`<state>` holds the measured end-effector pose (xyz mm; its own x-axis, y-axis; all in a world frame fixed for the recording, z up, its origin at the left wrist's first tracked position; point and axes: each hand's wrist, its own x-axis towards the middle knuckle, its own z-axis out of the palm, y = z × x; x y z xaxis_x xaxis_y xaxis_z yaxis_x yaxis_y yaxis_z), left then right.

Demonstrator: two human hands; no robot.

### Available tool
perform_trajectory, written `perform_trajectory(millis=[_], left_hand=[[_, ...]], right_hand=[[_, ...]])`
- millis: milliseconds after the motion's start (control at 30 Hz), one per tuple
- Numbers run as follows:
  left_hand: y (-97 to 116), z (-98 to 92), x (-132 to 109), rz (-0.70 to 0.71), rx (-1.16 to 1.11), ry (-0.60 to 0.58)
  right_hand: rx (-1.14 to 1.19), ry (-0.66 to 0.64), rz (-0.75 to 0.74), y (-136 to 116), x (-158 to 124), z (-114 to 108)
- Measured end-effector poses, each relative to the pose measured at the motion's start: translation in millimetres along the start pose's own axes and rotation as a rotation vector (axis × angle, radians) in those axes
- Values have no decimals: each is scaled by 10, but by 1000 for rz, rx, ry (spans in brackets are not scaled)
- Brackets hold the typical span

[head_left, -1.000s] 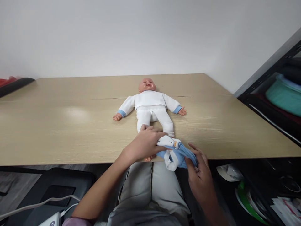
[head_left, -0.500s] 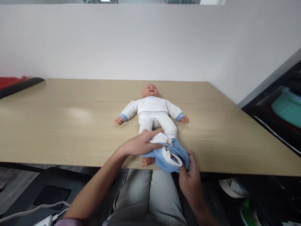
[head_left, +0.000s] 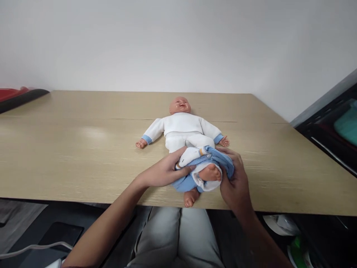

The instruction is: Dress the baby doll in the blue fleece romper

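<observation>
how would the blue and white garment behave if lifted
The blue and white garment is probably floppy, since it bunches into folds. It may snag rather than slide free, as a doll foot pokes through its white cuff.

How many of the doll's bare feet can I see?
2: one foot pokes through the white cuff of the blue garment; the other foot shows below it, near the front edge of the table.

Soft, even light falls on the smooth white wall (head_left: pixel 173 48). On the flat, pale wooden bench (head_left: pixel 83 163), whitish glare lies at nine o'clock. The black angular shelf (head_left: pixel 329 130), at three o'clock, is dim. Edges are stretched, and small details look slightly soft.
</observation>
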<state>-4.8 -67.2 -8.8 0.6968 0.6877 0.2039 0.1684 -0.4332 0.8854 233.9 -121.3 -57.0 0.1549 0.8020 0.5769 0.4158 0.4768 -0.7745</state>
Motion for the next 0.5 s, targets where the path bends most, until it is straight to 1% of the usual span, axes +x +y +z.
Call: perform_trajectory(millis=[67, 133, 233, 367, 500], left_hand=[[1, -34, 41, 17, 70, 25], [-4, -72, 94, 37, 150, 75], [-46, -127, 175, 38, 207, 153], [-152, -209, 298, 5, 120, 178], [-222, -293, 461, 4, 136, 195]], right_hand=[[34, -99, 36, 41, 155, -56], [53, -160, 109, 97, 289, -80], [57, -183, 129, 207, 469, -57], [81, -236, 93, 400, 697, 59], [168, -229, 169, 639, 879, 189]])
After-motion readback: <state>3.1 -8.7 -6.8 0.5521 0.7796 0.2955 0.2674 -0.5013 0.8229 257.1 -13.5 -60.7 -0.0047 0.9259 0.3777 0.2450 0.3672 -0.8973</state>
